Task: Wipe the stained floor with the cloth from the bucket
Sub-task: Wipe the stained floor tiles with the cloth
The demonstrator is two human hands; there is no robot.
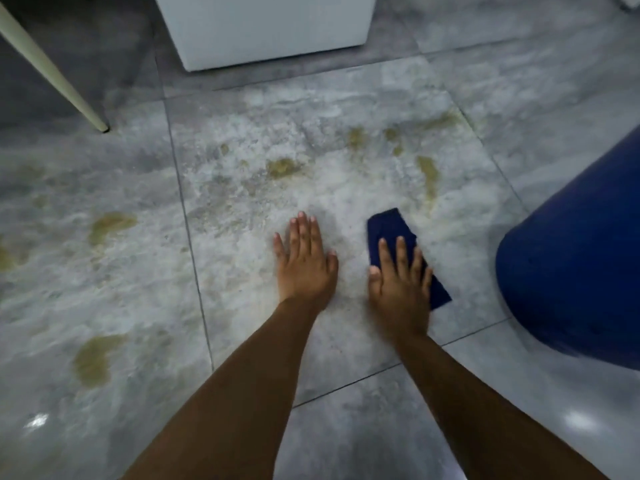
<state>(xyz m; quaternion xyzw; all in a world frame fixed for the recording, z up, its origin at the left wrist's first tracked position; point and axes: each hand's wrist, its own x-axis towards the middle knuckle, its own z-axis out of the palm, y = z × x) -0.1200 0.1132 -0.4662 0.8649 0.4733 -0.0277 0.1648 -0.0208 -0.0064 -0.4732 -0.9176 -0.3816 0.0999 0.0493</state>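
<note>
A folded dark blue cloth (391, 226) lies flat on the grey tiled floor (242, 306). My right hand (400, 284) presses down on the cloth's near half, fingers spread over it. My left hand (304, 261) rests flat on the bare tile just left of the cloth, fingers together, holding nothing. Yellowish-brown stains (282, 168) dot the wet, streaky tile beyond both hands, and more stains (91, 358) spread over the tiles at the left. A blue bucket (575, 258) stands at the right edge, its inside hidden.
A white box-like unit (266, 29) stands on the floor at the top centre. A pale slanted furniture leg (52, 71) meets the floor at the upper left. The floor near the bottom looks glossy with light reflections.
</note>
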